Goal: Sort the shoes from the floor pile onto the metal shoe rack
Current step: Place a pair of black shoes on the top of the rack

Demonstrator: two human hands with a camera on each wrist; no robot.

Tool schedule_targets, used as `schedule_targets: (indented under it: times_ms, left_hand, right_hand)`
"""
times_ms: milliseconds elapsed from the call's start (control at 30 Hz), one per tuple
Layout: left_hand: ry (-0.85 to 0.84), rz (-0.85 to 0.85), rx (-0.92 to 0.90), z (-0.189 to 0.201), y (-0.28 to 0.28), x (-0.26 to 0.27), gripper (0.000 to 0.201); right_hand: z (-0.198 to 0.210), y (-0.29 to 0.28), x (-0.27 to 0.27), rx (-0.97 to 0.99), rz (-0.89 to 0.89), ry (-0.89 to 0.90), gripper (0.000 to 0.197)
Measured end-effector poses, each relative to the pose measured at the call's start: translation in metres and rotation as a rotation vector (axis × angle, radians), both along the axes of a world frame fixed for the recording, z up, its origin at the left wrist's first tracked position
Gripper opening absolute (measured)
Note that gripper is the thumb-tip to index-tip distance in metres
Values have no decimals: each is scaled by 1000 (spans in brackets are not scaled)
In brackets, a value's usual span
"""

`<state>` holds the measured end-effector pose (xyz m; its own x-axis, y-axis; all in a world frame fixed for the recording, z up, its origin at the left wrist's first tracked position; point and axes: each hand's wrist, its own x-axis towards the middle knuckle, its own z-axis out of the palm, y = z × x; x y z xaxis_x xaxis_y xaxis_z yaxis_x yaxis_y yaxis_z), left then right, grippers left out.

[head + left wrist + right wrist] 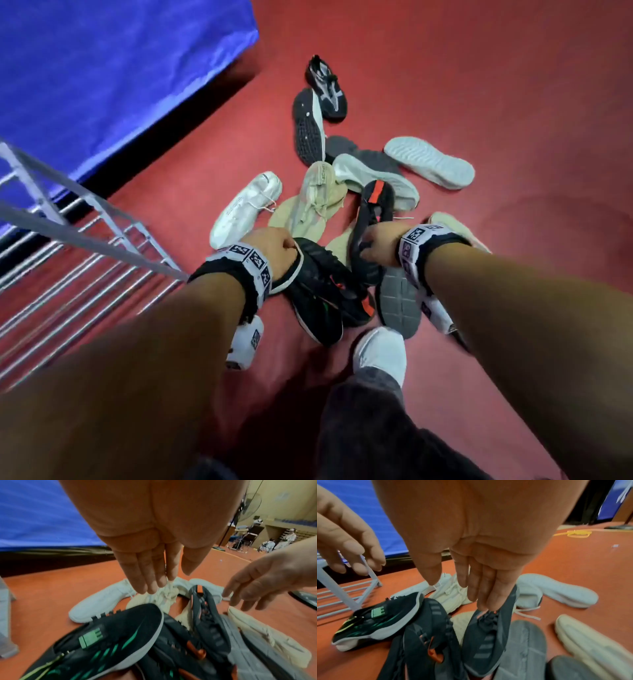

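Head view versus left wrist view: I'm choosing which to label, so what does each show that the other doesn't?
Only the head view shows the black-and-white shoe at the pile's far end and the upturned pale sole. Only the left wrist view shows a standing fan and seated people in the background. Both show the left hand open over the black shoe with green stripes, and the white shoe.

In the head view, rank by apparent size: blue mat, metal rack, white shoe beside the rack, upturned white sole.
1. Blue mat
2. Metal rack
3. White shoe and white sole: look alike, unranked.
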<state>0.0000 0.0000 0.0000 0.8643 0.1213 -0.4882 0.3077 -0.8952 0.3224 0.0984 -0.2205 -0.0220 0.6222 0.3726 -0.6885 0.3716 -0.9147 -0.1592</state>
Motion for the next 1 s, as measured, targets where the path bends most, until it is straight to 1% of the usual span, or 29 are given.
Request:
schedule_targets:
  times_ms: [33, 67, 167, 233, 367, 467, 600, 733, 900, 1000]
  left_hand:
    - [46, -18, 6, -18, -1, 2, 17]
    - [54, -29, -2, -37, -2, 6, 17]
    - [161, -52, -64, -80, -10, 1, 22]
    - [174, -26, -103, -98, -11, -1, 25]
    - [192, 24, -126, -117, -12, -9, 30]
    - [213, 49, -125, -126, -14, -11, 36]
    - [225, 84, -123, -133, -18, -12, 41]
    - [209, 159, -134, -135, -19, -16, 37]
    - [224, 166, -77, -126, -18, -20, 32]
    - [218, 182, -62, -122, -17, -25, 30]
  right_hand:
    - [-19, 5, 2, 1, -12, 30, 34]
    - [-35, 10, 4, 18, -42, 35, 34]
    - [-82, 21, -5, 51, -111, 77, 38]
    - [-107, 25, -9, 77, -180, 87, 46]
    - [-131, 30, -20, 104, -292, 98, 47]
    - [-139, 31, -23, 120, -355, 117, 49]
    - [-141, 32, -27, 140, -388, 155, 41]
    - [-144, 29, -36, 178, -451, 167, 48]
    - [-140, 26, -41, 188, -458, 184, 29]
    - [-138, 19, -42, 242, -515, 171, 16]
